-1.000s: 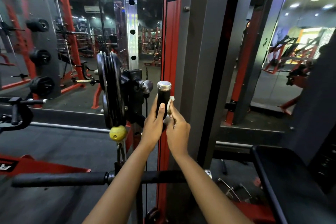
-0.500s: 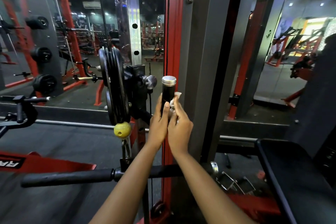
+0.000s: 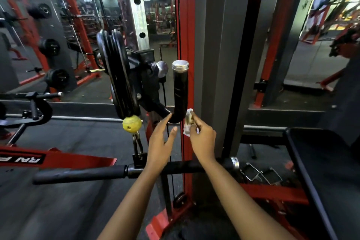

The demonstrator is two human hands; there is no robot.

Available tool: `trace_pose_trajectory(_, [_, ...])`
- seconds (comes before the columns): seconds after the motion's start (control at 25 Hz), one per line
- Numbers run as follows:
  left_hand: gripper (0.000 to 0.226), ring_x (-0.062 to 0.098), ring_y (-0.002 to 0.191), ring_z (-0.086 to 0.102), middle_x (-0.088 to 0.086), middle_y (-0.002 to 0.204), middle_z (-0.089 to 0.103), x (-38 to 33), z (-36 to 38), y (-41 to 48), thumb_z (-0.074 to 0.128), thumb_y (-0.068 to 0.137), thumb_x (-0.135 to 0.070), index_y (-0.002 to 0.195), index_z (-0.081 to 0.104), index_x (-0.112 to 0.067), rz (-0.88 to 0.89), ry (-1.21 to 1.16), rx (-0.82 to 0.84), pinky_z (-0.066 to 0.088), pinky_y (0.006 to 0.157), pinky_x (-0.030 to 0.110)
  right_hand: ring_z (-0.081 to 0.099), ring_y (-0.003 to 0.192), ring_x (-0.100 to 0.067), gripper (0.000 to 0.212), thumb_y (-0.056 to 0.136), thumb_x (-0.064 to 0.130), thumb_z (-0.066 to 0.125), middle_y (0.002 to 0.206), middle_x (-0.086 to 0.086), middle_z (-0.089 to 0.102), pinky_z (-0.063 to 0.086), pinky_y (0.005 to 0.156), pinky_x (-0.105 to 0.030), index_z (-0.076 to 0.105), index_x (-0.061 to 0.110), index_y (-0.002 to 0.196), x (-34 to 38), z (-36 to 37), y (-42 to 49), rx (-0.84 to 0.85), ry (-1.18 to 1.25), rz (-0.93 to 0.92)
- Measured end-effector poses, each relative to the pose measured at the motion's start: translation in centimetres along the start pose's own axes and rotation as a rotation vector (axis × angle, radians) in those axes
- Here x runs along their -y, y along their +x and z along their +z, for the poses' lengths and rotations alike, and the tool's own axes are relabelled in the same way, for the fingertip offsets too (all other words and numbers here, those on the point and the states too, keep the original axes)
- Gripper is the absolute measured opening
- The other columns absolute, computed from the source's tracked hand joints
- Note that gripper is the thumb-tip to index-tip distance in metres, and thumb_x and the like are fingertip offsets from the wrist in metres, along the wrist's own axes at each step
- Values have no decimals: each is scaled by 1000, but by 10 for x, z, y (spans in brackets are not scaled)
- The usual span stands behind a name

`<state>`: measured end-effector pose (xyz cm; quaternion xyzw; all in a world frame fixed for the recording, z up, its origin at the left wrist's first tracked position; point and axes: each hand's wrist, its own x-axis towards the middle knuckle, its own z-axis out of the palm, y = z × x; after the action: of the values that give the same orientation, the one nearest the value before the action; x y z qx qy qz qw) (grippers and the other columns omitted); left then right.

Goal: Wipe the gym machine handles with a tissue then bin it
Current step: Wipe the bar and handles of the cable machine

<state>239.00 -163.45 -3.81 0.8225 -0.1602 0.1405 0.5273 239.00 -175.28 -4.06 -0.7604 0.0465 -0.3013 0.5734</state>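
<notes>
An upright black machine handle (image 3: 180, 89) with a silver end cap curves at its base towards the pulley block. My right hand (image 3: 202, 138) pinches a crumpled white tissue (image 3: 188, 123) against the lower right of the handle's bend. My left hand (image 3: 160, 140) is open with straight fingers, its fingertips touching the underside of the bend. A long black horizontal bar handle (image 3: 81, 173) hangs lower, crossing behind both forearms. No bin is in view.
A black pulley (image 3: 115, 76) with a yellow ball stopper (image 3: 131, 123) sits left of the handle. The red and grey machine column (image 3: 214, 64) stands right behind it. A black padded bench (image 3: 327, 171) is at the right, and loose metal stirrup handles (image 3: 259, 174) lie on the floor.
Both hands slid down from the upper grip to the handle's curved base. My left hand let go of the grip and opened. The view moved closer.
</notes>
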Motion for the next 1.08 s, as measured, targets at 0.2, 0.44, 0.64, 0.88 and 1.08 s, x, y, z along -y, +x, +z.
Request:
trace_pose_trajectory(0.2, [38, 1, 123, 39, -12, 130, 45, 10, -19, -28, 51, 92, -26, 130, 49, -22, 136, 133, 163, 30, 104, 19, 57, 87, 8, 35, 86, 3, 53, 111, 2, 68, 39, 74, 5, 65, 18, 115, 6, -35, -25, 86, -140, 76])
trace_pose_trajectory(0.44, [63, 6, 125, 39, -10, 135, 44, 33, -15, -52, 27, 82, -62, 132, 47, -29, 460, 273, 677, 27, 100, 17, 61, 86, 1, 27, 85, 7, 57, 99, 4, 72, 45, 79, -11, 71, 22, 102, 12, -71, -114, -138, -364, 236])
trace_pose_trajectory(0.64, [52, 13, 125, 42, -6, 135, 46, 52, 10, -89, 40, 90, -52, 134, 45, -25, 744, 265, 1095, 35, 107, 28, 61, 83, 6, 29, 82, 1, 53, 102, 1, 71, 48, 77, -10, 73, 14, 98, 29, -78, -242, -486, -524, 480])
trace_pose_trajectory(0.88, [44, 16, 124, 44, -2, 133, 50, 6, 31, -206, 48, 93, -36, 134, 46, -20, 990, 63, 1336, 33, 105, 28, 50, 97, 13, 30, 83, -3, 52, 108, 1, 68, 40, 89, -2, 70, 10, 103, 96, -85, -395, -885, -596, 629])
trace_pose_trajectory(1.08, [45, 15, 127, 42, -1, 136, 47, -58, 23, -347, 51, 92, -34, 135, 45, -20, 1186, -160, 1579, 34, 105, 30, 51, 100, 10, 25, 83, 4, 56, 104, -1, 70, 34, 81, 6, 71, 10, 102, 156, -93, -540, -1221, -780, 753])
